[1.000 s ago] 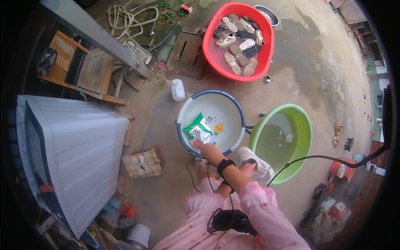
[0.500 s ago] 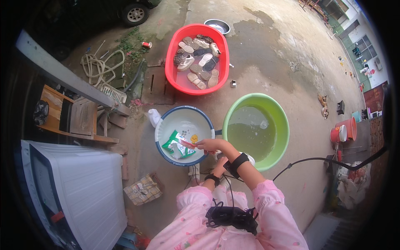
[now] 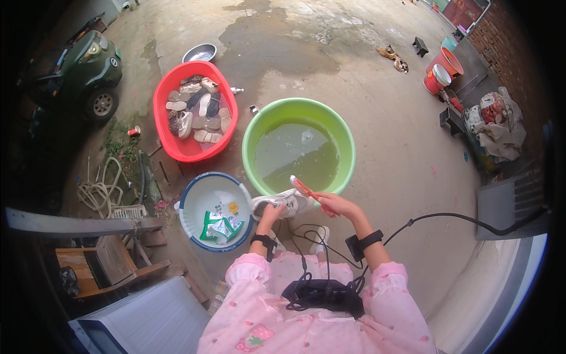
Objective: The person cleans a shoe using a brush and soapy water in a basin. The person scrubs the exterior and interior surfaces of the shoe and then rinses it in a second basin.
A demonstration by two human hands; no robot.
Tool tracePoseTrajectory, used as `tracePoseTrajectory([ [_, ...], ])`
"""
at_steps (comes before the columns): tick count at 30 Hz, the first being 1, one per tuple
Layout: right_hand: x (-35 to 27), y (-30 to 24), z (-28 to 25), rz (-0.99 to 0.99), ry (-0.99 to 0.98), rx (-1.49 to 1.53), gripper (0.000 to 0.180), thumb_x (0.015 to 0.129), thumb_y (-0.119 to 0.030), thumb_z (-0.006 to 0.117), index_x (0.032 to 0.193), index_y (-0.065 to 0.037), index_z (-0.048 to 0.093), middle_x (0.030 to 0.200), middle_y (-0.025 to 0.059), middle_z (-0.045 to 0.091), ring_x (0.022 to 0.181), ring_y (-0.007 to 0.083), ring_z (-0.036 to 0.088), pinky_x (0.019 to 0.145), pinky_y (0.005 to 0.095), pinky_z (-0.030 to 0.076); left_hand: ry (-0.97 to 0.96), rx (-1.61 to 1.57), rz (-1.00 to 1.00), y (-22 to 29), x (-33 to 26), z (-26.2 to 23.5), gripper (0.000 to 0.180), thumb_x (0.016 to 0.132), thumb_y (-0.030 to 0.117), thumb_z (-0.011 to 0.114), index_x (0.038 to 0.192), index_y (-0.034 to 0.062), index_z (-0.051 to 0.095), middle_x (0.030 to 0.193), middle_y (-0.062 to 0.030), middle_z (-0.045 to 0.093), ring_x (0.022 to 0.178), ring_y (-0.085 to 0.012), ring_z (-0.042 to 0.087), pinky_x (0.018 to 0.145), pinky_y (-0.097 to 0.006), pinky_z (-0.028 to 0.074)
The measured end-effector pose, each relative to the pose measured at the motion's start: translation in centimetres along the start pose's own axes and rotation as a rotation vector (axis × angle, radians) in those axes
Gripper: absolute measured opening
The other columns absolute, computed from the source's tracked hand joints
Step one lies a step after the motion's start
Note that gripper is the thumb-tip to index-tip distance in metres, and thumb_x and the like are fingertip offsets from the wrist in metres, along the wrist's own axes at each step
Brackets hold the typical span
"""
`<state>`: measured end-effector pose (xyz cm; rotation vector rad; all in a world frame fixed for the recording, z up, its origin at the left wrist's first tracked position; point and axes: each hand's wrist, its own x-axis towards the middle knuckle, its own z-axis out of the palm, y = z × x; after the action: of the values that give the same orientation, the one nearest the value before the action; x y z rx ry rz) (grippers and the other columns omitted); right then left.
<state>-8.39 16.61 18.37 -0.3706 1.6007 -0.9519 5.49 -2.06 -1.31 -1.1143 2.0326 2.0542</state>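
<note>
A white sneaker is in my left hand, whose fingers go round its opening. It sits at the near rim of a green tub of cloudy water. My right hand grips a red-handled brush, its bristle end pale with what looks like powder or foam. The brush head is just above the sneaker; whether they touch I cannot tell. Left of the sneaker stands a white basin with a blue rim, holding a torn green-and-white packet.
A red tub with several soaking shoes stands at the far left, a metal bowl behind it. A black cable runs from my waist to the right. A white appliance is at lower left. A cat lies far right.
My view has swung to the right. The brush has moved from over the basin to the sneaker, which has come up clearly into view in my left hand.
</note>
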Motion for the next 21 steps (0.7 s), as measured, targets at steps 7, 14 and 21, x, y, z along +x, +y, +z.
tracePoseTrajectory([
  [7,-1.0,8.6,2.0,-0.204,0.501,-0.479,0.036,0.074,-0.022,0.040,0.108,-0.010,0.043,0.089,0.0151,0.055,0.075,0.0302,0.053,0.069,0.0360,0.041,-0.090,-0.038,-0.090,6.8,-2.6,1.9,0.036,0.068,0.019,0.057,0.094,-0.0050,0.051,0.087,-0.0083,0.055,0.076,-0.0153,0.052,0.067,-0.027,0.040],
  [14,-0.1,8.5,6.0,-0.206,0.736,-0.874,0.042,0.070,-0.017,0.049,0.110,-0.009,0.038,0.070,0.0169,0.048,0.059,0.0310,0.052,0.052,0.0387,0.043,0.037,0.181,-0.058,3.2,-0.4,2.1,0.044,0.062,0.026,0.060,0.094,-0.0032,0.051,0.089,-0.0165,0.055,0.083,-0.0229,0.053,0.070,-0.031,0.041],
  [21,0.7,9.0,8.3,-0.195,0.802,-0.842,0.042,0.072,-0.016,0.047,0.111,-0.009,0.036,0.069,0.0157,0.047,0.055,0.0282,0.052,0.048,0.0369,0.043,0.072,0.554,-0.047,4.3,-0.2,2.5,0.052,0.060,0.037,0.057,0.094,-0.0020,0.051,0.091,-0.0204,0.053,0.087,-0.0310,0.050,0.074,-0.035,0.039],
])
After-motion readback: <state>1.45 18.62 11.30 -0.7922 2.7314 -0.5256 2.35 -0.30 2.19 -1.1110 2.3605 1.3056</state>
